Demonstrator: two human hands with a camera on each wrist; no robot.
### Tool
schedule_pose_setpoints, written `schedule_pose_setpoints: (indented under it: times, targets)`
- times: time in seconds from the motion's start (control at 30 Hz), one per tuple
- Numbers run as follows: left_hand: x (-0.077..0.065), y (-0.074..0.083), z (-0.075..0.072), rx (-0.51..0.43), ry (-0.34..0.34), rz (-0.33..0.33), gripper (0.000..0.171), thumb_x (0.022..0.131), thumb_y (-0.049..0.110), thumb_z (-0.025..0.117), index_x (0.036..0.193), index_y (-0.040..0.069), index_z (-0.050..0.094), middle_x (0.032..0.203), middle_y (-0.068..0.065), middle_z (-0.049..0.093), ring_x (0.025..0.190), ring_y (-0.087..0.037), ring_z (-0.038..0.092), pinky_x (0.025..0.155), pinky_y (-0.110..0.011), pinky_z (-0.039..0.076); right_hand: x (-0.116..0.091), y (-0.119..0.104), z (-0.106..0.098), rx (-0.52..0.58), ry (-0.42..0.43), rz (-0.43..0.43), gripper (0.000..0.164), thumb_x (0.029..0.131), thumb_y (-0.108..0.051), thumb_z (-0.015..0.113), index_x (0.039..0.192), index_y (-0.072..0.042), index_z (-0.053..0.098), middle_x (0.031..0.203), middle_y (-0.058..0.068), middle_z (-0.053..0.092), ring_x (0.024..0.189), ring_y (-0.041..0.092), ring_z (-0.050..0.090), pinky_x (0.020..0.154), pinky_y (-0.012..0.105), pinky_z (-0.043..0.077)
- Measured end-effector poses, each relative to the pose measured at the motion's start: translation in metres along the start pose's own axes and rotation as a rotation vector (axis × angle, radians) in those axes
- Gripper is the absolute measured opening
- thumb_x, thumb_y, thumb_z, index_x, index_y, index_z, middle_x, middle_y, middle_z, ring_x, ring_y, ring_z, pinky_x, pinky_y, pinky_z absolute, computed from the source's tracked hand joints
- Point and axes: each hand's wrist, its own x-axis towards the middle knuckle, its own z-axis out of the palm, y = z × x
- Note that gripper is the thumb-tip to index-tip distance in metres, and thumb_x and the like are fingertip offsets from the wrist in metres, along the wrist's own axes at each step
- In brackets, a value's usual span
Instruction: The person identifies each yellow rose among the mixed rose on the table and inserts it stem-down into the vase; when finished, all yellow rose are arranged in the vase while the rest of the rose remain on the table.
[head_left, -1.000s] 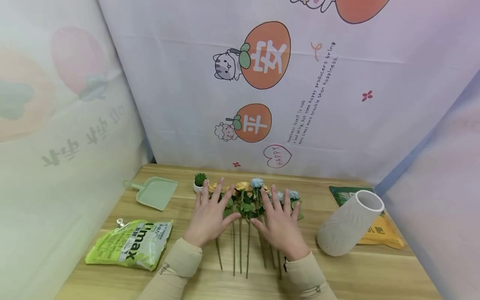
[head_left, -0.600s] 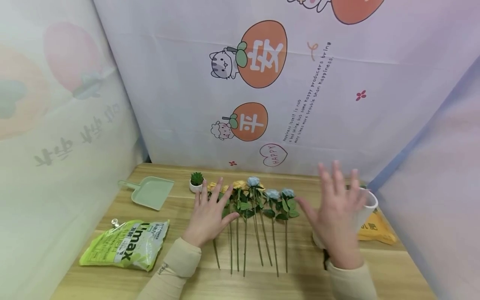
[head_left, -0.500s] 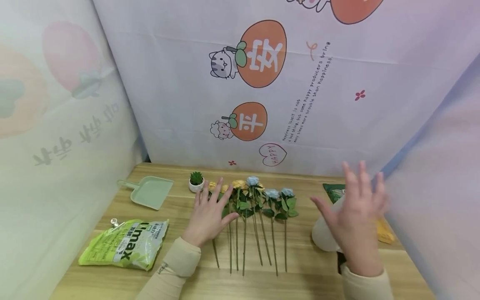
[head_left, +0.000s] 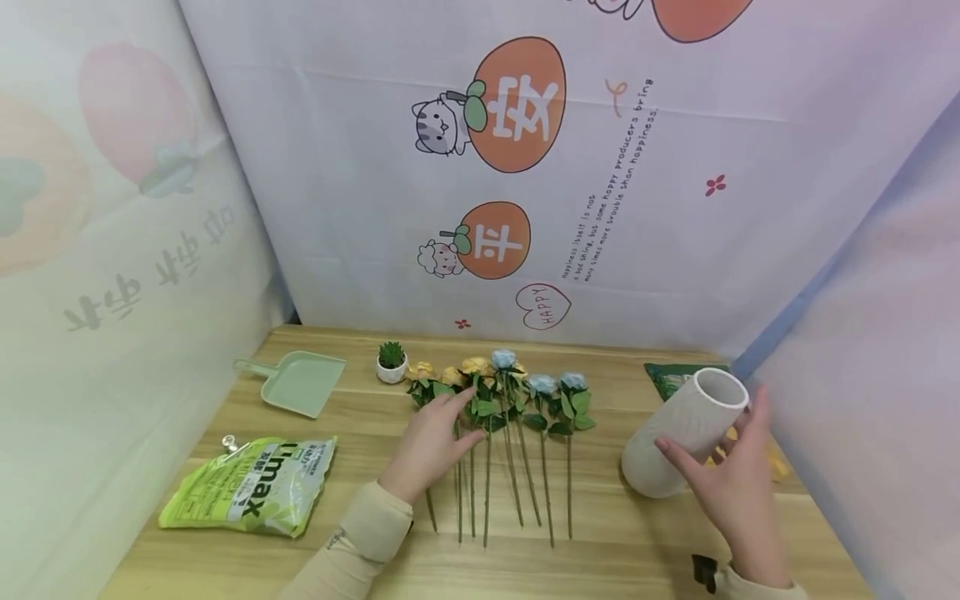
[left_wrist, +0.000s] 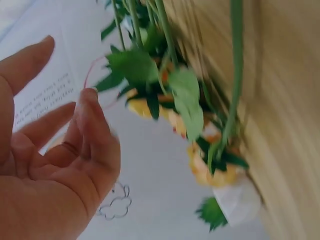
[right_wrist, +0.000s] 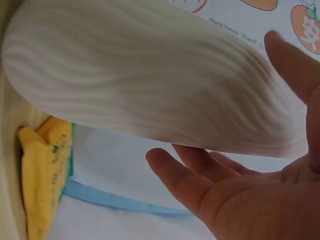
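Observation:
My left hand (head_left: pixel 427 442) hovers over the left part of a row of flowers, its fingers loosely bent with nothing between them. Yellow roses (head_left: pixel 476 367) and blue roses (head_left: pixel 542 384) lie side by side, long green stems (head_left: pixel 568 492) toward me. In the left wrist view the leaves (left_wrist: pixel 132 67) are close beside the fingertips. My right hand (head_left: pixel 738 492) is spread around a white ribbed vase (head_left: pixel 675 433) standing on the table, thumb in front and other fingers partly hidden behind. The right wrist view shows the fingers (right_wrist: pixel 180 175) right at the vase's side.
A green dustpan (head_left: pixel 303 383) and a small potted succulent (head_left: pixel 391 362) stand at the back left of the wooden table (head_left: pixel 360 467). A green Umax bag (head_left: pixel 255 487) lies front left. Behind the vase are a dark green packet (head_left: pixel 663 379) and a yellow packet (right_wrist: pixel 45 175).
My right hand has left the flowers and moved right to the vase. My left hand has stayed over the flowers, its fingers drawing in from a flat spread.

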Motion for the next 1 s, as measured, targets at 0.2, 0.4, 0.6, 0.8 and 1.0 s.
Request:
schedule_pose_setpoints:
  times: [0.2,0.4,0.6,0.8,1.0]
  targets:
    - [-0.001,-0.001,0.018,-0.156,-0.047,-0.103,0.082,0.092,0.015,0.088,0.161,0.002,0.047,0.085,-0.001,0.069,0.062,-0.006,0.053,0.056,-0.025,0.050,-0.002,0.013,0.007,-0.063,0.048,-0.034,0.109,0.086,-0.022,0.095,0.169,-0.015,0.026,0.153,0.029,0.050,0.129,0.060,0.058,0.095,0.063,0.055]
    - [-0.001,-0.003,0.030,-0.156,-0.088,-0.131,0.087,0.090,0.003,0.085,0.165,0.002,0.041,0.068,0.005,0.057,0.050,-0.008,0.047,0.048,-0.026,0.045,-0.005,0.016,0.009,-0.085,0.072,-0.018,0.097,0.086,-0.026,0.096,0.162,-0.008,0.038,0.148,0.028,0.056,0.127,0.057,0.061,0.089,0.055,0.060]
    - [0.001,-0.003,0.029,-0.196,-0.070,-0.143,0.087,0.089,-0.005,0.083,0.165,0.005,0.041,0.086,-0.003,0.068,0.059,-0.010,0.056,0.056,-0.027,0.052,-0.005,0.018,0.009,-0.061,0.072,-0.021,0.096,0.086,-0.026,0.095,0.162,-0.006,0.038,0.149,0.029,0.055,0.128,0.059,0.059,0.093,0.062,0.056]
    - [0.004,0.001,0.021,-0.242,-0.051,-0.140,0.088,0.090,-0.009,0.078,0.167,0.009,0.040,0.106,-0.014,0.071,0.059,-0.011,0.057,0.054,-0.027,0.053,-0.005,0.020,0.007,-0.048,0.067,-0.027,0.098,0.088,-0.025,0.094,0.164,-0.007,0.036,0.152,0.031,0.052,0.129,0.063,0.057,0.094,0.067,0.054]
    - [0.008,0.019,0.002,-0.279,-0.009,-0.077,0.089,0.090,-0.008,0.080,0.167,0.010,0.039,0.108,-0.014,0.073,0.073,-0.011,0.067,0.065,-0.025,0.060,-0.006,0.020,0.007,-0.058,0.065,-0.039,0.097,0.088,-0.027,0.094,0.163,-0.006,0.036,0.151,0.032,0.052,0.128,0.065,0.057,0.092,0.070,0.055]
